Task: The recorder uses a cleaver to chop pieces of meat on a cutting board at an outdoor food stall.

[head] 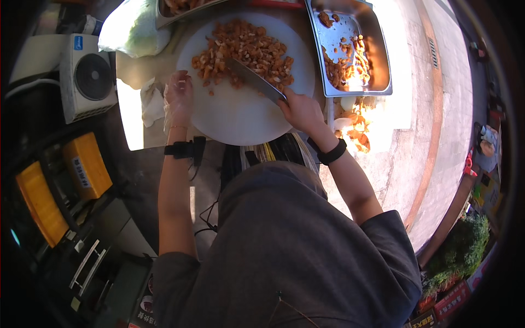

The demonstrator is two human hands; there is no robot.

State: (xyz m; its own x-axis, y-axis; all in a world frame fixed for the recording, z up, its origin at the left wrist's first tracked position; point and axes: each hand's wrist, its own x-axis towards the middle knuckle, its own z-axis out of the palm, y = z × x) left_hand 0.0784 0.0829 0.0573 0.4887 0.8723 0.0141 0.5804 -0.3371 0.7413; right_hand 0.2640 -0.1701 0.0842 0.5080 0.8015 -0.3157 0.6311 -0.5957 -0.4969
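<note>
Chopped orange-brown meat (250, 49) lies spread over the far half of a round white cutting board (242, 119). My right hand (302, 110) grips the handle of a broad-bladed kitchen knife (258, 80), whose blade reaches left across the pieces. At the board's left edge is my left hand (179, 98), in a clear thin plastic glove, with its fingers curled; whether anything lies within them cannot be told. To the right of the board, a rectangular steel pan (348, 93) holds larger browned pieces.
Another steel tray (197, 14) of meat stands beyond the board, beside a filled plastic bag (133, 30). A crumpled white cloth or bag (151, 102) lies left. Food scraps and eggshell-like pieces (354, 127) sit below the right pan. An air-conditioner unit (88, 78) stands farther left.
</note>
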